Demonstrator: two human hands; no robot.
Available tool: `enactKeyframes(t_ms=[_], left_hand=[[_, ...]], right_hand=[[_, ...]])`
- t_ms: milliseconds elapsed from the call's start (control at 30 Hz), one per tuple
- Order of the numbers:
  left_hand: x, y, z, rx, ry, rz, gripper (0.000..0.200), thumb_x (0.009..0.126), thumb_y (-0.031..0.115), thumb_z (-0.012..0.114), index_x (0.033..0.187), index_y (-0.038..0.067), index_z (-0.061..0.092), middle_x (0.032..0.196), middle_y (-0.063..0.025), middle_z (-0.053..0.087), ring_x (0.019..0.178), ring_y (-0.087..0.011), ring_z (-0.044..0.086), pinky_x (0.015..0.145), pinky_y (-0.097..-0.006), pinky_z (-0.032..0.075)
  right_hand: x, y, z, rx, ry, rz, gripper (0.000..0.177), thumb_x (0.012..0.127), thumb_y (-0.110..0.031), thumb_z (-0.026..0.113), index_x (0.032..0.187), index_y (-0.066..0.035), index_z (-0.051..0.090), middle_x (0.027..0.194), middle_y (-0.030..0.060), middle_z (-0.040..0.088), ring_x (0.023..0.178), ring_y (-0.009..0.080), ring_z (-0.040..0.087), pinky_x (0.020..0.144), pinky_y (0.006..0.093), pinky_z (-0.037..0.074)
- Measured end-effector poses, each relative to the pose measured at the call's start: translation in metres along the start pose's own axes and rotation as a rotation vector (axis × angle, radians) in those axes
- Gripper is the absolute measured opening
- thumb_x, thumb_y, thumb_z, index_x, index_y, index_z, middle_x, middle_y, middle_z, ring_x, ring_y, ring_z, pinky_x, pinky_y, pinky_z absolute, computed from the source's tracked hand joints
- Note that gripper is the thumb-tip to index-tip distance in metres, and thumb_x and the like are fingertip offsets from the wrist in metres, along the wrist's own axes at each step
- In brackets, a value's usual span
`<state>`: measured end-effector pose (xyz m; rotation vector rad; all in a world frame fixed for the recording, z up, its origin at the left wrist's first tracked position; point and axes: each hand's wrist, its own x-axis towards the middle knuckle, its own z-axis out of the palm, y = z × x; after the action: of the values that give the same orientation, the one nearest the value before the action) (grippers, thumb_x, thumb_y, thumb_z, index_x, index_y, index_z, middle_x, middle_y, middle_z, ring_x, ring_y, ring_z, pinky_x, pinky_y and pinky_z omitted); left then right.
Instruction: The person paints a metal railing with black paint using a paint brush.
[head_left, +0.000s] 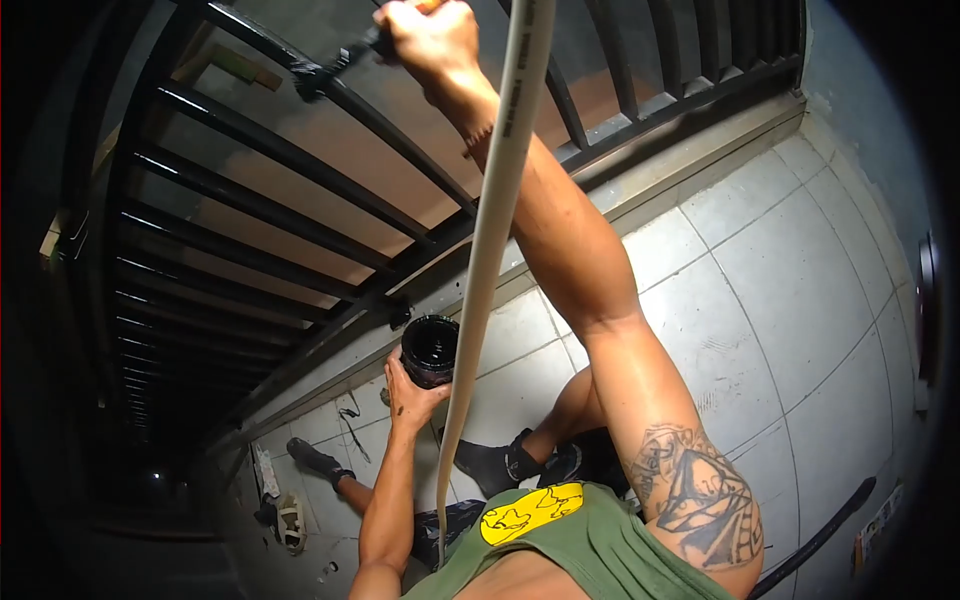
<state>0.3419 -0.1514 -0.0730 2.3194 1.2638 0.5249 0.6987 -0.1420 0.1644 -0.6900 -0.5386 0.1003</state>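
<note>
My left hand [412, 393] is wrapped round a black-coated paint can [431, 352], which is held low with its open top facing up. Dark, glossy paint shows inside it. Stretched far forward, my right hand [433, 40] is closed on the handle of a paintbrush [357, 56]. The brush's black bristles are against a bar of the black metal railing [285, 160], near its upper part. Light glints off the railing's bars.
A pale plastic pipe [495, 220] runs upright close in front of me, between my arms. Below are white floor tiles [780, 290] and a raised ledge [660, 190] under the railing. A sandal [291, 522] lies at lower left. A black tube [820, 535] stands at lower right.
</note>
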Motion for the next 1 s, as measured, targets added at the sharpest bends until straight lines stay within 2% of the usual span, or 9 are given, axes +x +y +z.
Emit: enactKeyframes(t_ms=[67, 200, 300, 400, 500, 533, 633, 800, 1000], left_hand=[[-0.001, -0.002, 0.001, -0.021, 0.034, 0.060, 0.098, 0.046, 0.022, 0.088, 0.128, 0.004, 0.038, 0.120, -0.0204, 0.049, 0.113, -0.0373, 0.048, 0.097, -0.0459, 0.040], [0.000, -0.035, 0.010, -0.083, 0.031, 0.150, 0.096, 0.047, 0.020, 0.087, 0.129, 0.004, 0.038, 0.119, -0.0202, 0.050, 0.113, -0.0363, 0.048, 0.098, -0.0453, 0.039], [-0.006, -0.022, -0.002, -0.074, 0.023, 0.133, 0.095, 0.048, 0.020, 0.087, 0.128, 0.003, 0.038, 0.119, -0.0200, 0.050, 0.113, -0.0357, 0.048, 0.097, -0.0448, 0.040], [-0.008, -0.018, -0.009, -0.065, 0.027, 0.096, 0.095, 0.048, 0.019, 0.087, 0.128, 0.003, 0.038, 0.118, -0.0200, 0.051, 0.112, -0.0357, 0.049, 0.097, -0.0445, 0.040], [-0.008, -0.003, -0.019, -0.070, 0.030, 0.058, 0.096, 0.048, 0.019, 0.088, 0.128, 0.003, 0.038, 0.119, -0.0202, 0.050, 0.114, -0.0360, 0.049, 0.097, -0.0443, 0.041], [-0.008, 0.003, -0.020, -0.061, 0.022, 0.041, 0.097, 0.048, 0.019, 0.088, 0.129, 0.003, 0.037, 0.120, -0.0203, 0.050, 0.115, -0.0362, 0.048, 0.097, -0.0444, 0.040], [-0.009, 0.002, -0.019, 0.083, 0.058, 0.003, 0.099, 0.048, 0.018, 0.088, 0.131, 0.005, 0.035, 0.124, -0.0201, 0.047, 0.117, -0.0365, 0.047, 0.098, -0.0447, 0.040], [-0.007, -0.001, -0.021, -0.021, 0.045, 0.022, 0.095, 0.049, 0.016, 0.088, 0.129, 0.004, 0.038, 0.121, -0.0198, 0.049, 0.116, -0.0369, 0.047, 0.098, -0.0458, 0.040], [-0.011, -0.008, -0.022, 0.024, 0.069, 0.042, 0.095, 0.048, 0.018, 0.088, 0.128, 0.002, 0.038, 0.120, -0.0203, 0.049, 0.114, -0.0366, 0.048, 0.098, -0.0456, 0.040]], right_hand=[[-0.016, 0.021, -0.017, 0.155, 0.045, 0.255, 0.019, 0.079, -0.008, 0.063, 0.064, 0.004, 0.060, 0.062, 0.0077, 0.060, 0.048, 0.0129, 0.056, 0.039, 0.0259, 0.047], [-0.026, 0.028, -0.048, 0.108, 0.188, 0.122, 0.020, 0.073, -0.013, 0.062, 0.059, 0.002, 0.060, 0.051, 0.0083, 0.057, 0.048, 0.0159, 0.060, 0.043, 0.0307, 0.049], [-0.020, -0.001, -0.039, -0.365, 0.244, -0.254, 0.022, 0.072, -0.016, 0.060, 0.061, 0.003, 0.060, 0.048, 0.0095, 0.055, 0.045, 0.0164, 0.056, 0.047, 0.0320, 0.045], [-0.007, -0.014, -0.010, -0.528, -0.040, -0.212, 0.027, 0.072, -0.025, 0.061, 0.062, 0.000, 0.063, 0.052, 0.0094, 0.059, 0.053, 0.0150, 0.059, 0.056, 0.0304, 0.049], [0.009, -0.029, 0.036, -0.344, 0.070, -0.419, 0.024, 0.072, -0.022, 0.062, 0.065, 0.001, 0.060, 0.059, 0.0087, 0.062, 0.051, 0.0152, 0.058, 0.054, 0.0326, 0.053], [0.020, -0.044, 0.047, -0.252, -0.004, -0.442, 0.024, 0.084, -0.022, 0.060, 0.076, 0.000, 0.066, 0.063, 0.0092, 0.065, 0.057, 0.0144, 0.062, 0.055, 0.0305, 0.051], [0.021, -0.083, 0.065, 0.104, 0.010, -0.140, 0.024, 0.082, -0.021, 0.059, 0.072, 0.000, 0.067, 0.059, 0.0094, 0.064, 0.052, 0.0154, 0.060, 0.052, 0.0298, 0.047], [0.024, -0.026, 0.073, 0.290, 0.154, 0.010, 0.019, 0.074, -0.014, 0.064, 0.064, 0.002, 0.060, 0.061, 0.0086, 0.061, 0.050, 0.0152, 0.058, 0.048, 0.0317, 0.055], [0.013, -0.031, 0.027, 0.064, 0.190, -0.096, 0.018, 0.077, -0.006, 0.059, 0.063, 0.005, 0.061, 0.059, 0.0101, 0.061, 0.048, 0.0137, 0.060, 0.041, 0.0264, 0.049]])
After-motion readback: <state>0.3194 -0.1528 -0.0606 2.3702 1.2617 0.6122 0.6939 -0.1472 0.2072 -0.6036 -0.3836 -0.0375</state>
